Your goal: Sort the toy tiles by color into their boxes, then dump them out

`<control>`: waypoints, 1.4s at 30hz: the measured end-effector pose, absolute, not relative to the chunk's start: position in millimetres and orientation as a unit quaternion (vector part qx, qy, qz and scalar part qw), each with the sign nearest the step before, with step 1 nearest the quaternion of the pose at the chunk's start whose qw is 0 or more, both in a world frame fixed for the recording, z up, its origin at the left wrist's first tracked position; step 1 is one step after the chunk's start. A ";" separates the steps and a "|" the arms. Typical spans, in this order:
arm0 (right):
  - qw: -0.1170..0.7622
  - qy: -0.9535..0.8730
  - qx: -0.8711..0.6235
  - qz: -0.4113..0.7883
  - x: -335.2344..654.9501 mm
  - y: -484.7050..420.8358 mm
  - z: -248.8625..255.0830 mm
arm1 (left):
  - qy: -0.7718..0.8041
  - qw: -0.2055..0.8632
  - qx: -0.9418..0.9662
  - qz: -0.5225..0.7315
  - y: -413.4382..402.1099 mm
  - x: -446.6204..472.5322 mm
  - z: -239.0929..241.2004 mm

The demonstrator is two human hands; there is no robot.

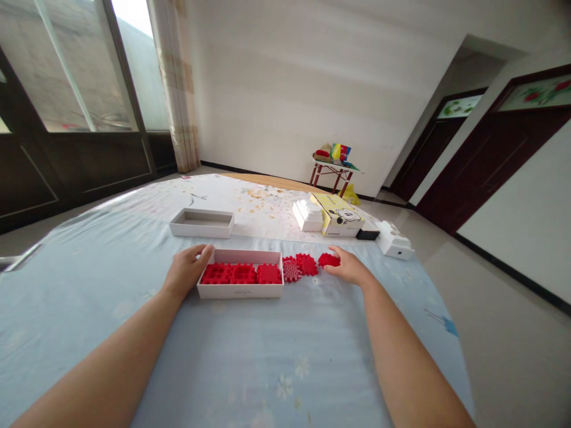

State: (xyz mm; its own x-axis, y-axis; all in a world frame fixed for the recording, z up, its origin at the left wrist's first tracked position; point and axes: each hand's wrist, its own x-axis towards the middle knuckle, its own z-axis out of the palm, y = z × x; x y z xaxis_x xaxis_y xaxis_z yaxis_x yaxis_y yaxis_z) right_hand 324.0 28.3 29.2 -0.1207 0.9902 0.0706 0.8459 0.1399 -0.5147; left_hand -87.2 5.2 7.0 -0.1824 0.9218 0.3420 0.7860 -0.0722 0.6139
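White-walled, an open tray [200,230] stands beyond the left hand [187,268], which touches the box [241,291] at its left end; whether its grip clamps, one cannot tell. Red tiles [217,274], three showing, already lie inside; two loose tiles [307,265] remain on the table [214,345]; the right hand [350,267] pinches another tile [328,260].

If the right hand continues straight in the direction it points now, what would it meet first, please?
Beyond the red, notch-edged piece it holds, the right hand would probably first meet the flat, red, notch-edged square just to its left; depth is unclear.
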 end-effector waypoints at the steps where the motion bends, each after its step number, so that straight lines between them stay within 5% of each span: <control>1: 0.220 -0.728 -0.625 0.176 319.4 25.0 34.5 | 0.675 0.089 0.635 0.365 4.7 -86.3 7.8; 9: 0.283 -0.783 -0.520 0.191 259.1 -0.3 73.2 | 0.670 0.073 0.646 0.358 2.0 -82.5 10.7; 22: 0.122 -0.814 -0.420 0.382 128.6 31.8 91.7 | 0.662 0.077 0.646 0.373 2.0 -81.2 8.9; 32: 0.002 -0.852 -0.431 0.297 87.5 50.4 94.0 | 0.663 0.102 0.633 0.387 5.1 -82.1 5.3; 42: 0.036 -0.882 -0.393 0.256 92.6 37.5 89.8 | 0.662 0.103 0.631 0.391 3.9 -81.8 6.9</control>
State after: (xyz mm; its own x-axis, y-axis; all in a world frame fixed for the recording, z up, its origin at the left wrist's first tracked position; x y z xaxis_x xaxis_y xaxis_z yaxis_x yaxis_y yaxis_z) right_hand 92.6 37.5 89.8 -0.6881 0.7124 -0.1380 0.6759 0.5600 -0.4790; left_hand -81.8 3.9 6.9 -0.1829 0.9161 0.3569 0.7541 -0.1022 0.6488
